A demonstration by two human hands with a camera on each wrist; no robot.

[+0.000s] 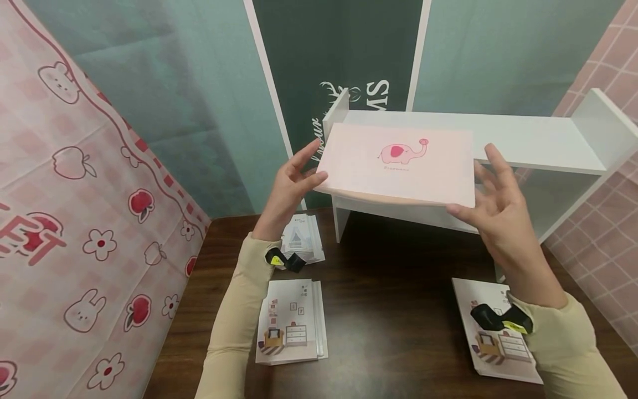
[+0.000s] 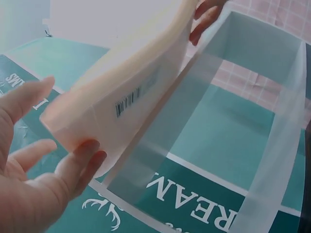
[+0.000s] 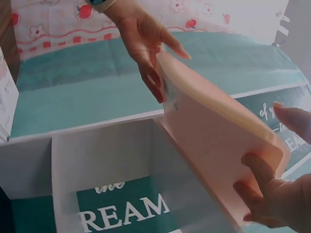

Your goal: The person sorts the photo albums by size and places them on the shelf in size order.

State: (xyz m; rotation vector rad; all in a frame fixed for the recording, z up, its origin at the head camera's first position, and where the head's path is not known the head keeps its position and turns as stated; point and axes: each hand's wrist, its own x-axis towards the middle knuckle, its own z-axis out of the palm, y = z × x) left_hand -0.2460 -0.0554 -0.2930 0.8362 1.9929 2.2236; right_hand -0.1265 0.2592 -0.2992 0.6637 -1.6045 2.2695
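Both hands hold up a pale pink notebook (image 1: 394, 166) with a pink elephant printed on its cover, in front of the white shelf. My left hand (image 1: 293, 185) grips its left edge, thumb near the top cover and fingers underneath. At the opposite edge my right hand (image 1: 503, 208) has its thumb by the near corner and its other fingers behind and below. In the left wrist view the notebook (image 2: 131, 107) shows a barcode on its underside and thick cream page edges. From the right wrist view, the right fingers (image 3: 262, 179) press against that underside.
The white shelf (image 1: 523, 138) stands at the back of the dark wooden table (image 1: 389, 332). Illustrated booklets lie in a front-left stack (image 1: 294, 327), a smaller back-left stack (image 1: 304, 238) and a right stack (image 1: 478, 299). A pink patterned curtain (image 1: 99, 210) hangs at left.
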